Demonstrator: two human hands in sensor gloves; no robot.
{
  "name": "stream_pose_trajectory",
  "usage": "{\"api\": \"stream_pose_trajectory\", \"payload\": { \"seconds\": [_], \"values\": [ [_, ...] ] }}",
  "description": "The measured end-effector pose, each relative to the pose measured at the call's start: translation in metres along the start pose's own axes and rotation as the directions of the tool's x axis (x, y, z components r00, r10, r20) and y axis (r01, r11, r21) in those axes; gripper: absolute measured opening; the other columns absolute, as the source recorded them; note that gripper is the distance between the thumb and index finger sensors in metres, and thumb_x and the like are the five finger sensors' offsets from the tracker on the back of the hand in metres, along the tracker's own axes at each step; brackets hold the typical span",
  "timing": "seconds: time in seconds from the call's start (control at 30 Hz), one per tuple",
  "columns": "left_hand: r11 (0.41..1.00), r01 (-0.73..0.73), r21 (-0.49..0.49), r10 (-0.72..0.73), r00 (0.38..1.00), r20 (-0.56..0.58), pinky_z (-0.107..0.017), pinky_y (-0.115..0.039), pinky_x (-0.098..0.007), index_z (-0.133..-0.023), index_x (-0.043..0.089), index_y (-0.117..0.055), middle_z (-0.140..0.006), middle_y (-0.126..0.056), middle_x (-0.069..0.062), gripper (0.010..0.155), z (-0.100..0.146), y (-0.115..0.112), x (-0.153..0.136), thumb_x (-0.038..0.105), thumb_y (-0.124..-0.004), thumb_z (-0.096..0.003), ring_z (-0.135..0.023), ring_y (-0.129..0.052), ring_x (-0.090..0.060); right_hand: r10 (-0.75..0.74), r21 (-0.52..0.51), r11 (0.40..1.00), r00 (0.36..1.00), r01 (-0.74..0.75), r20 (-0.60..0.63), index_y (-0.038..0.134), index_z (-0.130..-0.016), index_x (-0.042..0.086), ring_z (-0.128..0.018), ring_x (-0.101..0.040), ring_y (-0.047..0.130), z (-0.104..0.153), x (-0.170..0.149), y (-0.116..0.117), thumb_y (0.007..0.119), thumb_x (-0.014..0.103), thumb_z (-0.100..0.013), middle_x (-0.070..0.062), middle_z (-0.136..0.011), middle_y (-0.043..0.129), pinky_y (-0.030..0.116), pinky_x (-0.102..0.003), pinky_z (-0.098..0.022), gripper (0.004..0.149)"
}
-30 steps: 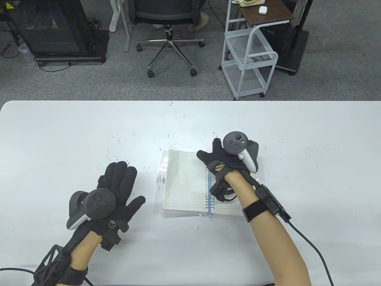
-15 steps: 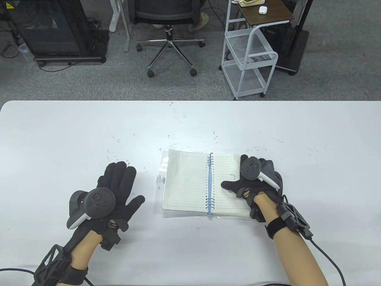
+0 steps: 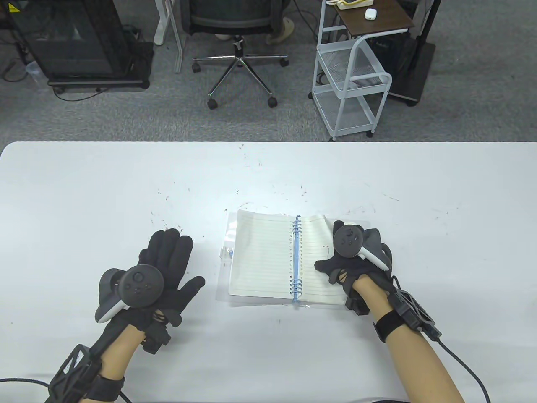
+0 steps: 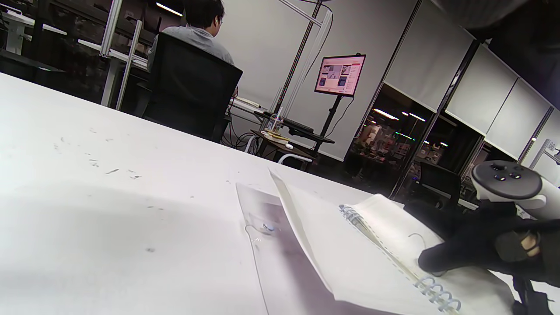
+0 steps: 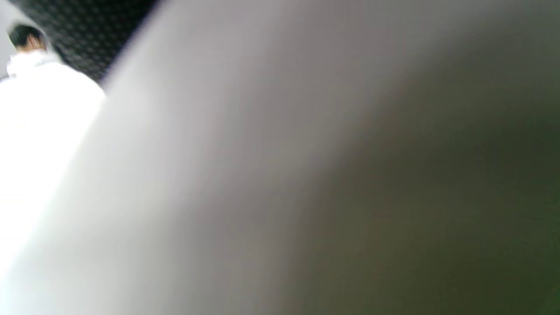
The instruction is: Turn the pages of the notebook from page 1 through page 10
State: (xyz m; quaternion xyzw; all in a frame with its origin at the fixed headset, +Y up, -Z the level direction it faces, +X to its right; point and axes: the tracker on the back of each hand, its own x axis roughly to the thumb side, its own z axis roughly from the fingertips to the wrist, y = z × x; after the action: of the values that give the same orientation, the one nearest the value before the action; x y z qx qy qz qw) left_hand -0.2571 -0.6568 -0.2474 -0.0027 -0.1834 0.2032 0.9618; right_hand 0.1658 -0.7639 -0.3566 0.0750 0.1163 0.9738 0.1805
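Note:
A spiral notebook [image 3: 260,256] with a blue coil [image 3: 296,260] lies open on the white table [image 3: 84,201], on a clear plastic sleeve [image 3: 224,252]. My right hand [image 3: 331,262] is at the outer edge of the right page [image 3: 312,243], thumb on top. That page's edge curls up off the stack, and the hand seems to pinch it. The fingers are hidden under the tracker. The right wrist view is filled by blurred paper [image 5: 306,175]. My left hand [image 3: 168,260] rests flat and open on the table, left of the notebook. The left wrist view shows the notebook [image 4: 350,253] and my right hand [image 4: 459,258].
Behind the table's far edge stand an office chair [image 3: 239,25], a white wire cart [image 3: 352,84] and a black cabinet [image 3: 71,42]. A cable [image 3: 470,369] trails from my right wrist across the table's front right.
My right hand came back from over the coil to the right page's outer edge, and that edge now curls up. The left hand has not moved.

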Motion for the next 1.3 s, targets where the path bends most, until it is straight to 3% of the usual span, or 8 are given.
{"api": "stream_pose_trajectory", "payload": {
  "seconds": [0.17, 0.3, 0.47, 0.63, 0.73, 0.93, 1.07, 1.3],
  "values": [
    [1.000, -0.002, 0.007, 0.002, 1.000, 0.003, -0.075, -0.029, -0.072, -0.114, 0.026, -0.030, -0.119, -0.018, -0.009, 0.087, 0.000, 0.001, 0.001, 0.069, -0.063, -0.0455, -0.115, -0.013, -0.045, -0.213, -0.023, 0.977, 0.977, 0.213, 0.013, 0.016, -0.097, 0.007, -0.091, -0.060, 0.053, 0.004, 0.012, -0.019, 0.087, 0.046, -0.045, -0.021, -0.103, 0.053, 0.049, -0.075, -0.059, 0.096],
    [1.000, -0.004, 0.001, 0.004, 1.000, 0.000, -0.075, -0.030, -0.072, -0.114, 0.026, -0.030, -0.119, -0.018, -0.009, 0.087, 0.000, 0.000, 0.000, 0.069, -0.063, -0.0454, -0.115, -0.014, -0.045, -0.333, -0.034, 0.943, 0.941, 0.332, -0.065, 0.015, -0.097, 0.007, -0.081, -0.057, 0.078, 0.010, 0.012, -0.031, 0.086, 0.048, -0.046, -0.029, -0.103, 0.042, 0.067, -0.068, -0.054, 0.096],
    [1.000, -0.006, 0.000, 0.006, 1.000, 0.004, -0.075, -0.031, -0.072, -0.114, 0.027, -0.030, -0.119, -0.019, -0.009, 0.087, 0.000, 0.000, 0.000, 0.069, -0.063, -0.0455, -0.115, -0.014, -0.045, -0.476, -0.110, 0.879, 0.865, 0.464, -0.156, 0.015, -0.094, -0.001, -0.070, -0.044, 0.093, 0.023, -0.001, -0.046, 0.086, 0.047, -0.046, -0.042, -0.093, 0.037, 0.079, -0.059, -0.048, 0.098],
    [1.000, -0.008, 0.004, 0.008, 1.000, 0.007, -0.075, -0.032, -0.072, -0.114, 0.026, -0.030, -0.119, -0.019, -0.009, 0.087, 0.000, 0.000, -0.001, 0.069, -0.063, -0.0455, -0.115, -0.015, -0.045, -0.615, -0.172, 0.789, 0.761, 0.590, -0.206, 0.022, -0.093, -0.005, -0.059, -0.034, 0.102, 0.039, -0.017, -0.050, 0.087, 0.044, -0.044, -0.037, -0.089, 0.059, 0.084, -0.052, -0.043, 0.095],
    [1.000, -0.009, 0.007, 0.009, 1.000, 0.007, -0.075, -0.032, -0.071, -0.114, 0.027, -0.030, -0.119, -0.019, -0.009, 0.087, 0.000, 0.001, -0.001, 0.069, -0.063, -0.0455, -0.115, -0.015, -0.045, -0.648, -0.177, 0.762, 0.734, 0.623, -0.204, 0.025, -0.093, -0.006, -0.053, -0.030, 0.105, 0.047, -0.020, -0.050, 0.088, 0.042, -0.044, -0.032, -0.086, 0.070, 0.086, -0.050, -0.040, 0.093],
    [1.000, -0.012, 0.012, 0.012, 1.000, 0.007, -0.075, -0.032, -0.071, -0.114, 0.026, -0.031, -0.119, -0.019, -0.009, 0.087, 0.001, 0.001, -0.002, 0.069, -0.063, -0.0455, -0.115, -0.015, -0.046, -0.561, -0.224, 0.822, 0.813, 0.524, -0.157, 0.034, -0.093, -0.006, -0.036, -0.017, 0.109, 0.057, -0.013, -0.064, 0.087, 0.036, -0.045, -0.017, -0.069, 0.090, 0.090, -0.044, -0.034, 0.083],
    [1.000, -0.011, 0.016, 0.011, 1.000, 0.009, -0.075, -0.033, -0.071, -0.114, 0.026, -0.031, -0.119, -0.020, -0.009, 0.087, 0.001, 0.001, -0.002, 0.069, -0.063, -0.0455, -0.115, -0.018, -0.045, -0.563, -0.233, 0.817, 0.816, 0.527, -0.130, 0.042, -0.092, -0.005, -0.029, -0.013, 0.110, 0.053, -0.004, -0.070, 0.088, 0.029, -0.044, -0.012, -0.061, 0.096, 0.092, -0.042, -0.031, 0.075],
    [1.000, -0.012, 0.018, 0.011, 1.000, 0.017, -0.075, -0.033, -0.071, -0.114, 0.026, -0.031, -0.119, -0.020, -0.009, 0.087, 0.002, 0.001, -0.003, 0.069, -0.063, -0.0455, -0.115, -0.018, -0.046, -0.547, -0.216, 0.822, 0.836, 0.526, -0.048, 0.045, -0.092, -0.004, -0.027, -0.011, 0.110, 0.036, 0.035, -0.078, 0.089, 0.028, -0.044, -0.011, -0.059, 0.097, 0.092, -0.041, -0.030, 0.073]
  ]
}}
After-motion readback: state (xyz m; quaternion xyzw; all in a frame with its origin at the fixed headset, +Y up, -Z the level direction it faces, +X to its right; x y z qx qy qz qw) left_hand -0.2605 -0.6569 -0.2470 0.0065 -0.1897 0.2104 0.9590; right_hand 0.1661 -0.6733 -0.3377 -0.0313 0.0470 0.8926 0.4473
